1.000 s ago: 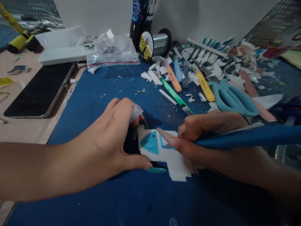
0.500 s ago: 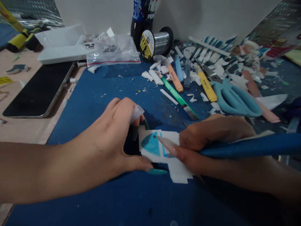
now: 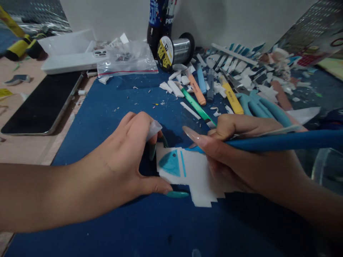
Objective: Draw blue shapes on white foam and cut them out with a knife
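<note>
My left hand presses its fingertips and thumb on the left edge of a white paper piece lying on the blue mat. The paper bears a turquoise fan-shaped mark and a thin blue line. One left finger wears a white wrap at its tip. My right hand is closed on a long blue tool, its tip at the paper's upper edge, with the forefinger stretched forward above the sheet.
Pens, a green craft knife, teal scissors and many paper scraps lie at the back right. A wire spool and a dark bottle stand by the wall. A plastic bag, white box and black tablet lie left.
My right hand has lifted and drawn back to the right, off the blue line on the paper. The left hand has stayed in place.
</note>
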Available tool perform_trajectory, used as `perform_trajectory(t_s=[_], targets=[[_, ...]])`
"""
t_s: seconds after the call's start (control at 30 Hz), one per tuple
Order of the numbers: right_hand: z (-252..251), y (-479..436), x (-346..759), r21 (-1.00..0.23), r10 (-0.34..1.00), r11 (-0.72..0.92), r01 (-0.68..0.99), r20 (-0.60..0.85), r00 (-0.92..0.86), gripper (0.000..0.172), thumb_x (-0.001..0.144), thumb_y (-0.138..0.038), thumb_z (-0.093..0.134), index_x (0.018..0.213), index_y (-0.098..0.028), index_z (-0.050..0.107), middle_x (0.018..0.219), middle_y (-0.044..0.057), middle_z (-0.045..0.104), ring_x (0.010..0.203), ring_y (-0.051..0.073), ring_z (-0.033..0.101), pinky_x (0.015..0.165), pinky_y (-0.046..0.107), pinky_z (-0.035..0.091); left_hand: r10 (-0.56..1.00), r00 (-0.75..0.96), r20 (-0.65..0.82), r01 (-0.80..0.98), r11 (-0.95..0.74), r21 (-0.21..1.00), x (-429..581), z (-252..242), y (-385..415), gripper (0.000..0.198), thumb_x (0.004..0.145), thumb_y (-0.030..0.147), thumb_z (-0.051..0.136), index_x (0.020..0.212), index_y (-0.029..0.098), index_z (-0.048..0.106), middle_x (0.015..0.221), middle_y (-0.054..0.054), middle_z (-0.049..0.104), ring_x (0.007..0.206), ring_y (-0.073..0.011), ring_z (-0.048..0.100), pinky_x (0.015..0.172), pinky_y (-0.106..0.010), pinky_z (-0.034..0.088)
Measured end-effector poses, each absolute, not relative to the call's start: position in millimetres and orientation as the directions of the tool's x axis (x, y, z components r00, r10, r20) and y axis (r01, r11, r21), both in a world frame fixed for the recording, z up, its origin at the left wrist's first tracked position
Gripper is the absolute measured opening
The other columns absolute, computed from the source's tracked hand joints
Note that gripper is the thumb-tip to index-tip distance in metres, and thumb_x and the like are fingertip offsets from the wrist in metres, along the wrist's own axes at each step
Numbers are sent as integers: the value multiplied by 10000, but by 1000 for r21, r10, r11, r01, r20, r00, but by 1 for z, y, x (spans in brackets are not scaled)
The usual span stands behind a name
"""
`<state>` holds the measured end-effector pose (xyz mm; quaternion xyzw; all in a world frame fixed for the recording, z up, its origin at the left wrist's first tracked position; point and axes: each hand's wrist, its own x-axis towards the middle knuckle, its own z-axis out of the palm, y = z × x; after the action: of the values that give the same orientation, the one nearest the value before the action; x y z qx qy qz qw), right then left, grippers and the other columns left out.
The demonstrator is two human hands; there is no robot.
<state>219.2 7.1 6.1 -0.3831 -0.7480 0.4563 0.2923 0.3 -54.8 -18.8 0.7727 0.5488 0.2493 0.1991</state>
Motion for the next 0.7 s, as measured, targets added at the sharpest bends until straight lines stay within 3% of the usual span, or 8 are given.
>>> perform_trajectory(t_s=[0.3,0.47,0.7], targets=[[9,9,217,-918,799,257,303,25,-601,434,892,-260,650,541,-229,397,427,-38,455,400,109,504,374,244,410,944,281,173,739,-327,589,0,-18,-55,555,710,538,777,884,253,334,1012,-41,509,858,-256,523,627,-397,483],[8,10,217,-874,810,341,347,86,-579,445,857,-267,694,520,-226,407,476,-19,479,436,110,508,346,246,369,937,298,184,744,-349,571,-1,-18,-56,548,716,515,780,888,250,333,1014,-35,512,852,-244,504,641,-392,475],[7,13,217,-902,788,312,299,70,-611,429,850,-250,698,542,-219,402,443,-46,499,325,70,469,302,228,321,939,288,189,730,-343,591,-2,-20,-53,562,710,581,766,873,256,338,993,-33,526,795,-234,503,606,-373,450]])
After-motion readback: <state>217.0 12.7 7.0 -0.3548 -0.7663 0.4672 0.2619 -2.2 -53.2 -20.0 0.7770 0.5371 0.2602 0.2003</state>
